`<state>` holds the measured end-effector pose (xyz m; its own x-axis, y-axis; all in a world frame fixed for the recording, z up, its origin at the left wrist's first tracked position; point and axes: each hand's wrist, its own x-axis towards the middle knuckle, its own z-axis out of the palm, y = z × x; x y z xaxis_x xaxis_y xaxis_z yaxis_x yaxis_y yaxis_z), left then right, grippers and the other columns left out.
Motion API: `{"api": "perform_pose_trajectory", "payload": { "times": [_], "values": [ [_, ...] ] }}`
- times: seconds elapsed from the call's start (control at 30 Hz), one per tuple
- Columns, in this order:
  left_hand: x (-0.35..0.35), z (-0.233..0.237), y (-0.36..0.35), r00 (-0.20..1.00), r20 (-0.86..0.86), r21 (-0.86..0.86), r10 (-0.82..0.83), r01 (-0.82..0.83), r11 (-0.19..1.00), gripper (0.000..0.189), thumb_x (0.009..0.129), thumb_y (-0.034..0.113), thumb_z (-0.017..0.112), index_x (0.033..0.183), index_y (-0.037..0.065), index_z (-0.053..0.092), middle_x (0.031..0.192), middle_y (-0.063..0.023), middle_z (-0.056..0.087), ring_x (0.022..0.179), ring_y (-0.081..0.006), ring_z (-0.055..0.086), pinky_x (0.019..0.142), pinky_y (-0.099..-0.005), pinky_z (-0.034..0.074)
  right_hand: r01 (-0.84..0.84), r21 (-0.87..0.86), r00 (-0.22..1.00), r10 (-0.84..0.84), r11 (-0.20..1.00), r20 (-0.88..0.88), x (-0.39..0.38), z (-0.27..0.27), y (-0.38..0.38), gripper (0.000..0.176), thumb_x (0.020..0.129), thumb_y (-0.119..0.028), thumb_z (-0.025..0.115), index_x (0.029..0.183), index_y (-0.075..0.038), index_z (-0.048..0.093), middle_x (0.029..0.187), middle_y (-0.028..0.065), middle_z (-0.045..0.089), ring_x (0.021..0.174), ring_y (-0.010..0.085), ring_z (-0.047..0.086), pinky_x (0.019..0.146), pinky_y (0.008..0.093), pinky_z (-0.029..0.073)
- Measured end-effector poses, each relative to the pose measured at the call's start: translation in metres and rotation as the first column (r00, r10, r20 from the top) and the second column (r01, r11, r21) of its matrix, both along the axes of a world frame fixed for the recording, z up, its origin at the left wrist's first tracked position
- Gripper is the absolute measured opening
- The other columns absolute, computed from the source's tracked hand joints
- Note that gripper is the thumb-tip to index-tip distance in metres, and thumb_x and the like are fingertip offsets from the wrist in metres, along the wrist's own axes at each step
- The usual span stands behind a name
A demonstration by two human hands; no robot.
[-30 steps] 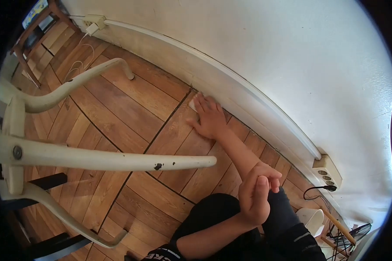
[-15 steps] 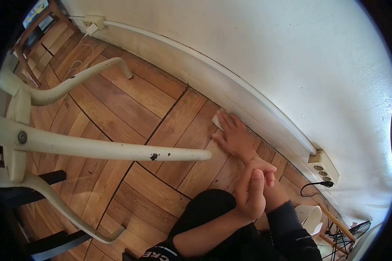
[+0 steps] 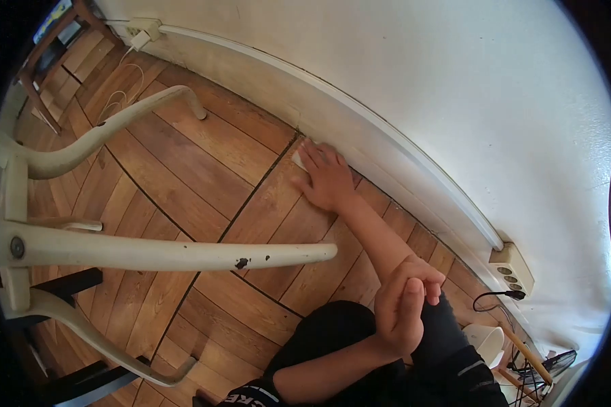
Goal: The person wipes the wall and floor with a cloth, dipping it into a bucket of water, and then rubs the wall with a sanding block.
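My right hand (image 3: 328, 178) lies palm down on the wooden floor beside the foot of the wall. Under its fingertips is a small white folded cloth (image 3: 299, 160), mostly covered by the hand. My left hand (image 3: 402, 304) is closed around my right forearm (image 3: 380, 230), with its thumb on top and its fingers curled over the far side. Just left of my forearms, the end of a chipped cream-coloured metal leg (image 3: 278, 255) points towards me.
The cream leg belongs to a several-legged base (image 3: 13, 230) on the left. A wall (image 3: 414, 88) runs along the right, with a socket strip (image 3: 512, 270) and plugged-in black cord. A white charger (image 3: 140, 41) and a wooden chair (image 3: 41, 74) are at the far left. My dark-clothed knee (image 3: 332, 325) is below.
My right hand has slid the cloth along the wall's foot, away from me and to the left. My left hand keeps its hold, now farther up the right forearm.
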<state>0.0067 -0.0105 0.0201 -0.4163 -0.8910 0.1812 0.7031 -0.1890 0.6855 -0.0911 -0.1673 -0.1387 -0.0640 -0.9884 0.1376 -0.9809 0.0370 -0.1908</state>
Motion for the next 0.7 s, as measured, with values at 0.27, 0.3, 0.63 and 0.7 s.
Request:
{"api": "perform_pose_trajectory", "payload": {
  "times": [0.27, 0.3, 0.63, 0.7],
  "values": [
    [-0.001, -0.002, 0.0, 0.999, 0.039, -0.03, 0.006, -0.005, 1.0, 0.034, 0.098, 0.024, 0.028, 0.091, -0.002, 0.049, 0.077, -0.009, 0.047, 0.059, -0.0118, 0.044, 0.056, -0.0235, 0.037, 0.01, 0.044, 1.0, -0.009, 0.999, -0.007, 0.002, 0.009, -0.003, 0.07, 0.084, -0.055, 0.042, 0.136, -0.009, 0.035, 0.142, 0.0072, 0.034, 0.128, 0.0266, 0.031, 0.103, 0.0431, 0.027],
    [-0.001, -0.002, 0.001, 0.999, 0.045, -0.041, 0.005, -0.003, 0.999, 0.034, 0.098, 0.024, 0.028, 0.091, -0.002, 0.049, 0.076, -0.0088, 0.047, 0.059, -0.0118, 0.044, 0.056, -0.0234, 0.037, 0.011, 0.042, 1.0, -0.011, 0.999, -0.012, 0.0, 0.014, 0.008, 0.07, 0.084, -0.055, 0.042, 0.136, -0.009, 0.035, 0.142, 0.0072, 0.034, 0.128, 0.0266, 0.031, 0.103, 0.0431, 0.027],
    [0.0, 0.008, 0.009, 0.999, -0.006, -0.07, 0.041, -0.042, 0.997, 0.032, 0.098, 0.022, 0.028, 0.091, -0.001, 0.05, 0.074, -0.0073, 0.046, 0.059, -0.0107, 0.043, 0.056, -0.0232, 0.036, 0.097, 0.21, 0.993, -0.08, 0.973, -0.091, -0.032, 0.025, 0.128, 0.074, 0.086, -0.053, 0.042, 0.143, -0.013, 0.018, 0.149, 0.0049, 0.019, 0.131, 0.029, 0.027, 0.104, 0.0439, 0.025],
    [0.0, 0.007, 0.01, 0.999, -0.042, -0.048, 0.025, -0.027, 0.998, 0.027, 0.097, 0.016, 0.032, 0.09, -0.002, 0.051, 0.077, -0.0063, 0.048, 0.061, -0.0094, 0.044, 0.056, -0.0223, 0.037, 0.103, 0.22, 0.992, -0.085, 0.97, -0.09, -0.028, 0.022, 0.114, 0.074, 0.086, -0.053, 0.041, 0.143, -0.012, 0.018, 0.149, 0.0055, 0.017, 0.131, 0.0294, 0.026, 0.104, 0.0443, 0.024]
  ]
}}
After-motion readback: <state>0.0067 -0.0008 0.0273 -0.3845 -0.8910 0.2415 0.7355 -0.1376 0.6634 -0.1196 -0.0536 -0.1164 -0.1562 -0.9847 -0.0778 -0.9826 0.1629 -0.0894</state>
